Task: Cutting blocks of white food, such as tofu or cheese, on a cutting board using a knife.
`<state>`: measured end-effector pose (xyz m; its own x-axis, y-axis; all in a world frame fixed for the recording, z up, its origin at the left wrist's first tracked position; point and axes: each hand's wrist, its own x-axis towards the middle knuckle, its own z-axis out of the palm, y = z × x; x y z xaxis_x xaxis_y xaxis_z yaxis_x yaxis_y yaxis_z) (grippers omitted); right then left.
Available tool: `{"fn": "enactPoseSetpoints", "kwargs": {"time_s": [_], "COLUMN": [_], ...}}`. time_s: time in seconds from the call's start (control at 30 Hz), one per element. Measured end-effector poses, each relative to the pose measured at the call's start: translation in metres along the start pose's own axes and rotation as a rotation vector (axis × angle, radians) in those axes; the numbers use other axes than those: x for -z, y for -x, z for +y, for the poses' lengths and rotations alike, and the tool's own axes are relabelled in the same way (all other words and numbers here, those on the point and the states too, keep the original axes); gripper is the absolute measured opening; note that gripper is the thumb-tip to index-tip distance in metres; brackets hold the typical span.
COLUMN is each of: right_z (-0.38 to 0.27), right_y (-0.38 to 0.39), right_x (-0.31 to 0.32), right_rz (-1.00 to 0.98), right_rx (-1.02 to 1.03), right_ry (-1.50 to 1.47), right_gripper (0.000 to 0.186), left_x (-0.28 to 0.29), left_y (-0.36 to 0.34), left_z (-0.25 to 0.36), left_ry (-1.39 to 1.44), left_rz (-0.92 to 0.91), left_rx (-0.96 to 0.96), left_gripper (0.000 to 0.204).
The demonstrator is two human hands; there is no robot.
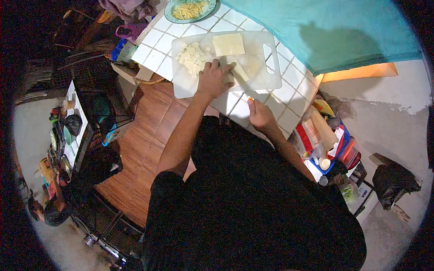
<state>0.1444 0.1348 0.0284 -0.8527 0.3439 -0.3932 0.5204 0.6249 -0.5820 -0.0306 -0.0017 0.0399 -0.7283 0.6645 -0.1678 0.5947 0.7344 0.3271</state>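
Note:
A white cutting board (260, 82) lies on the tiled counter. My right hand (262, 116) is closed round the orange handle of a knife (242, 84), whose blade points away and to the left across the board. My left hand (213, 80) is closed with its fingers bent down beside the blade, on a pale piece of food mostly hidden under them. Against the blade's right side lies a pale strip (241, 71). Farther back sits a larger pale, rectangular slab (228, 44). A heap of small, flat cut pieces (191, 58) is left of my left hand.
At the counter's far edge stands a plate (168, 13) with thin yellowish sticks. A teal cloth (325, 31) hangs at the back right. Packages and a blue-rimmed basket (332, 165) sit right of the white tiled counter (156, 56). A black bag (394, 181) is farther right.

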Motion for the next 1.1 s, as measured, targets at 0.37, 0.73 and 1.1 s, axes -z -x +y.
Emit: {"fn": "enactPoseSetpoints", "kwargs": {"time_s": [0.37,0.73,1.1], "right_z": [0.048,0.037,-0.002], "right_y": [0.019,0.015,0.011], "right_x": [-0.018,0.001,0.013], "right_rz": [0.186,0.075,0.043], "right_rx": [0.479,0.310,0.057], "right_ry": [0.323,0.161,0.089], "right_gripper": [0.020,0.028,0.051], "left_x": [0.000,-0.007,-0.041], "left_y": [0.003,0.008,0.025], "left_z": [0.000,-0.022,-0.016], "left_ry": [0.061,0.464,0.499], "left_rz": [0.019,0.290,0.637], "left_rx": [0.015,-0.029,-0.006], "left_gripper": [0.063,0.085,0.051]}}
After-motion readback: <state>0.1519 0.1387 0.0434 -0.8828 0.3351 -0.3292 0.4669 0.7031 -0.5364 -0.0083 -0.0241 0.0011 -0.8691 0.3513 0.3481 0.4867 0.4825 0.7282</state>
